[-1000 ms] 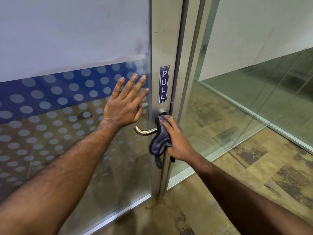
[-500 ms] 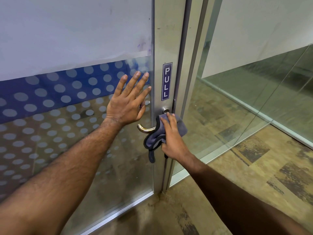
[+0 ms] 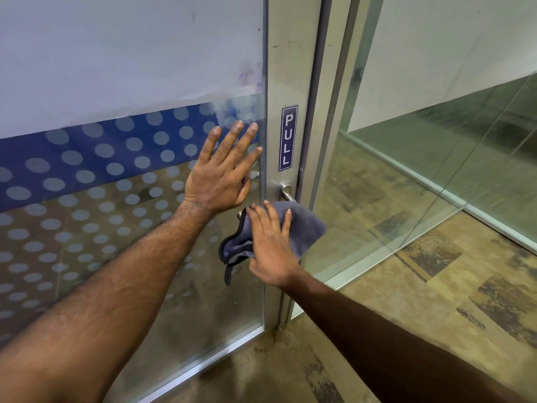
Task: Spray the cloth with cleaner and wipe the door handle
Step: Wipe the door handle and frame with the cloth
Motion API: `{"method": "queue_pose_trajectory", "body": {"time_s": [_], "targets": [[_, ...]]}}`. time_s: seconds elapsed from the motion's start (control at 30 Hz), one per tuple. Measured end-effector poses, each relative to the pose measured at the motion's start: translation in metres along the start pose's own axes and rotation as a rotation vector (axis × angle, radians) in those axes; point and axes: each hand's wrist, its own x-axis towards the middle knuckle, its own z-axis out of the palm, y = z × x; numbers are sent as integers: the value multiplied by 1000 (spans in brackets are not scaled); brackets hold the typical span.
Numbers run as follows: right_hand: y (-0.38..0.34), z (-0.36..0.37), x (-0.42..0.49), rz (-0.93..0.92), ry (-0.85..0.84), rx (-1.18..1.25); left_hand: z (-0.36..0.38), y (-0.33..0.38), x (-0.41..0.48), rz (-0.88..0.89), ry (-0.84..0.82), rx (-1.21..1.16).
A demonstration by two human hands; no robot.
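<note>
Glass door (image 3: 130, 199), left portion: frosted white film above, blue band with pale dots below, clear dotted glass lower down. Left hand (image 3: 220, 175) flat against the glass, fingers spread and pointing up, palm pressed to the pane just left of the metal stile (image 3: 286, 68); grasping nothing.

Below and right of that hand: grey-blue cloth (image 3: 302, 228) draped over the door handle (image 3: 286, 193), covering most of the lever. Only the handle's round base and the bend beside it visible above the cloth, plus a small bit of the lever tip at the cloth's left edge. One corner of the cloth hanging loose beneath.

Right hand (image 3: 270, 245) laid over the cloth, fingers extended and slightly apart, pressing the fabric onto the lever; thumb hidden, so grip beneath not determinable.

On the stile above the handle: vertical blue PULL sign (image 3: 289, 138). Further right: fixed glass partition (image 3: 436, 170) and mottled brown floor (image 3: 436, 301).
</note>
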Motion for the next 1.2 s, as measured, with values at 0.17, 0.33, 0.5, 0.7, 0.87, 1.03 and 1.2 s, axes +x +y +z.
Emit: {"method": "queue_pose_trajectory", "body": {"time_s": [0.17, 0.33, 0.5, 0.7, 0.87, 1.03, 1.2], "targets": [[34, -4, -10, -83, 41, -102, 0, -1, 0, 1, 16, 10], [10, -5, 5, 43, 44, -18, -2, -1, 0, -1, -4, -14], [4, 1, -6, -79, 80, -52, -3, -2, 0, -6, -14, -27], [12, -13, 7, -45, 164, 58, -6, -3, 1, 3, -33, -29], [4, 0, 14, -119, 214, -118, -4, -2, 0, 1, -29, -27], [18, -6, 10, -95, 240, -186, -6, -2, 0, 1, -8, -25], [-14, -6, 21, 128, 203, -275, -5, -2, 0, -8, 9, -26]]}}
